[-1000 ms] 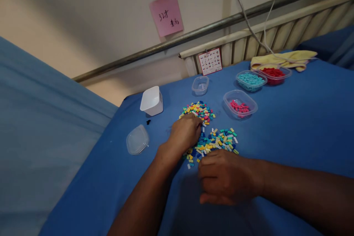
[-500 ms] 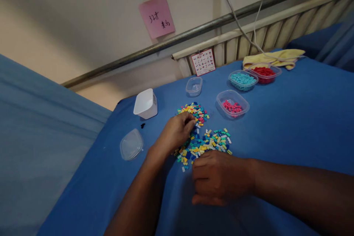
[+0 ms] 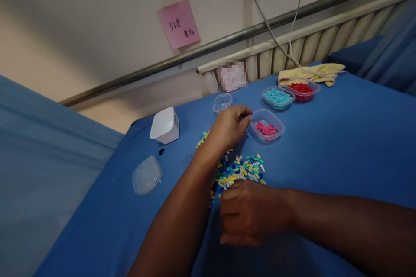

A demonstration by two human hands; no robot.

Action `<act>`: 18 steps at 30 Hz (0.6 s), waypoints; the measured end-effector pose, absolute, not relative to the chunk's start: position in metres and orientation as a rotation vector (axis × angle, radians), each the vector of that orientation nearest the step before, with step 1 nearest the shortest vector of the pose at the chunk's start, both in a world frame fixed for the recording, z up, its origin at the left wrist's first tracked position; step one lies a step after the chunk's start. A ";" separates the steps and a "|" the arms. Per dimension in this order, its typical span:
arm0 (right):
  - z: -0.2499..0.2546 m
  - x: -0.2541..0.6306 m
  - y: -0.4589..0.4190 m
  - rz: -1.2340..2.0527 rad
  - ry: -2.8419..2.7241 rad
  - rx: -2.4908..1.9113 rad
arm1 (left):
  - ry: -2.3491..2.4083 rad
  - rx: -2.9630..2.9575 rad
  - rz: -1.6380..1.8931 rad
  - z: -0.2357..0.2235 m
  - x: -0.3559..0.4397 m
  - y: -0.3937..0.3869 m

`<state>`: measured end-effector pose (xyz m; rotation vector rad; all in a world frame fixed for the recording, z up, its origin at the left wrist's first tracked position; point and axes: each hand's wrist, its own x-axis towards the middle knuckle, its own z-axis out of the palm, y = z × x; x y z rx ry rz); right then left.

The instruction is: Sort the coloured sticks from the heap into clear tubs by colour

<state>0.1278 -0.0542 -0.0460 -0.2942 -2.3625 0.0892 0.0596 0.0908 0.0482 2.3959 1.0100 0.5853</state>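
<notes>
Pink pieces (image 3: 265,130) lay in a clear tub (image 3: 281,133) right of the middle of the frame, and the left hand (image 3: 230,127) had moved up to that tub's left rim; half a second earlier it had been at the upper pile (image 3: 203,136) of small mixed pieces. Its wrist and forearm (image 3: 177,212) now hid most of that pile, leaving some pieces showing at its left edge. The right hand (image 3: 248,212) had stayed at the near edge of the lower pile (image 3: 240,171), in the lower middle of the frame. The view had also shifted, so that the tubs sat slightly further left than before.

The small oblong pieces of the lower pile pointed every way, while the pile as a whole stretched from lower left to upper right. The tub's long axis sloped from upper left to lower right, its open top facing up.

The left hand's fingers and thumb were bent towards each other, pointing right, with the pink pieces below and to the right of the fingertips; I could not tell whether it held a piece. The right hand was loosely curled, knuckles up, the lower pile just beyond it; its fingertips were hidden, so its hold could not be told.
</notes>
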 end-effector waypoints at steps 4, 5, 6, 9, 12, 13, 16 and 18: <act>-0.044 0.128 -0.055 0.084 -2.394 -0.300 | 1.294 2.604 0.216 0.050 0.027 0.089; -0.043 0.129 -0.055 0.086 -2.400 -0.304 | 1.323 2.632 0.100 0.048 0.020 0.086; -0.043 0.129 -0.055 0.087 -2.404 -0.306 | 1.328 2.662 -0.005 0.045 0.014 0.083; -0.043 0.130 -0.055 0.095 -2.395 -0.298 | 1.314 2.751 -0.199 0.034 0.006 0.074; -0.045 0.129 -0.054 0.099 -2.359 -0.290 | 1.313 2.795 -0.239 0.026 0.005 0.070; -0.045 0.129 -0.055 0.101 -2.352 -0.292 | 1.310 2.798 -0.232 0.024 0.004 0.071; -0.048 0.129 -0.055 0.104 -2.344 -0.297 | 1.275 2.768 -0.195 0.023 0.000 0.073; -0.048 0.129 -0.056 0.100 -2.341 -0.305 | 1.251 2.717 -0.164 0.023 -0.003 0.075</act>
